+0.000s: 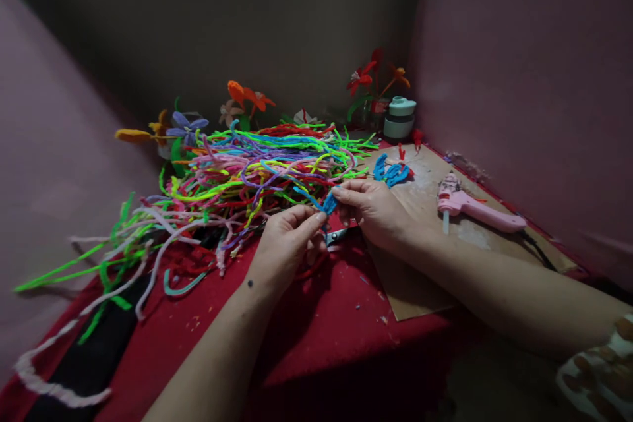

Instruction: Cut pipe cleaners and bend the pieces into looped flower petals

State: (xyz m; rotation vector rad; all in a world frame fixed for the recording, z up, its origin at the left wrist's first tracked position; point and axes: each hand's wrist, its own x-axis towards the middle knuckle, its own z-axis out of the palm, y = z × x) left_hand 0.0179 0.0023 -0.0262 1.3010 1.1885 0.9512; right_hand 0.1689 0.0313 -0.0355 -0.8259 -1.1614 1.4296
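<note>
A bent, fuzzy blue pipe-cleaner piece (331,202) is being pinched by the left hand (287,237) and the right hand (376,210), between them, a tangled multicoloured pipe-cleaner heap (277,161) lying beyond the left hand.

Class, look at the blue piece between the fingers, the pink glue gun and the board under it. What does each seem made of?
Blue piece: probably chenille stem, matte and fuzzy; any wire inside is hidden.
Pink glue gun: likely hard plastic, since its body looks smooth, rigid and moulded.
Board: perhaps cardboard, judging by its flat, thin, dull brown surface.
</note>
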